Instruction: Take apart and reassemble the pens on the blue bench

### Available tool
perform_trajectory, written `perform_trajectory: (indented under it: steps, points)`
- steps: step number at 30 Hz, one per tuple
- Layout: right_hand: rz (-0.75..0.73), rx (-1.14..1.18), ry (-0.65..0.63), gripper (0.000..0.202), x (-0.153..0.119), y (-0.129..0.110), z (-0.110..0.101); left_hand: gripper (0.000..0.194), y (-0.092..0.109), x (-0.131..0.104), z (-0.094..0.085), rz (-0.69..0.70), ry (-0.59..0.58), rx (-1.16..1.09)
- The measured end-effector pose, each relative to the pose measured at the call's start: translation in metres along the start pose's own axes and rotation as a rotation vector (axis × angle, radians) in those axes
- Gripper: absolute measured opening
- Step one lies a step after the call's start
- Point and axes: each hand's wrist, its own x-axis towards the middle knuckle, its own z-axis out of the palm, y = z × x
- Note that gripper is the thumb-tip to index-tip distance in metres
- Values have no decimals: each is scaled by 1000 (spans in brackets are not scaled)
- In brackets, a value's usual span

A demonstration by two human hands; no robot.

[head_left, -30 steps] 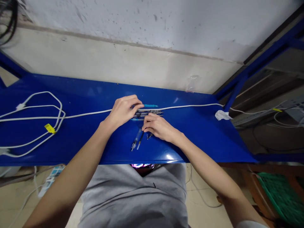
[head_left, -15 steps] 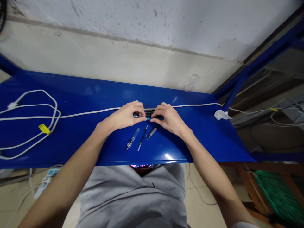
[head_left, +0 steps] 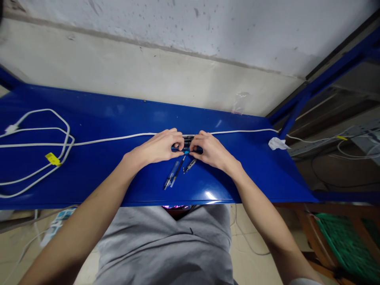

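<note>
Close together at the middle of the blue table, my left hand and my right hand both have their fingers bent into a pinch. Between their fingertips is a slim, pen-like piece with a bright blue part; the fingers hide most of it. Several dark pens lie side by side just behind it, partly covered by both hands. Nearer my body rest a clear pen barrel, a thin pen refill and a short grey pen part.
A white cable crosses the blue table behind my hands and loops at the left, with a yellow tag. Crumpled white tissue lies at the right end. A wall stands along the back edge.
Both hands are still pinching the blue-parted piece and sit slightly lower in view. The clear pen barrel has shifted right, closer to the refill.
</note>
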Motion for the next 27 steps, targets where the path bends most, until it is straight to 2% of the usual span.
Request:
perform_trajectory:
  steps: [3, 6, 9, 12, 15, 17, 23, 27]
  points:
    - [-10, 8, 3, 11, 0, 0, 2, 16, 7, 0, -2, 10, 25, -42]
    - [-14, -13, 3, 6, 1, 0, 5, 16, 21, -10, -3, 1, 97, -119]
    - [-30, -27, -14, 6, 1, -1, 7, 16, 34, -33, 1, -117, 198, -83]
    - [-17, -69, -14, 8, 1, -1, 9, 22, 42, -60, 7, -281, 247, -14]
    - [5, -101, 16, 10, 1, -1, 10, 26, 50, -77, 12, -363, 227, 35]
    - [-1, -84, 29, 12, 1, -1, 9, 26, 56, -80, 15, -371, 204, 58]
    - [-78, 130, 12, 14, 2, -6, 8, 12, 63, -72, 18, -317, 121, 187]
    - [-112, 103, 1, 20, 1, -6, 12, 10, 60, -71, 17, -297, 42, 251]
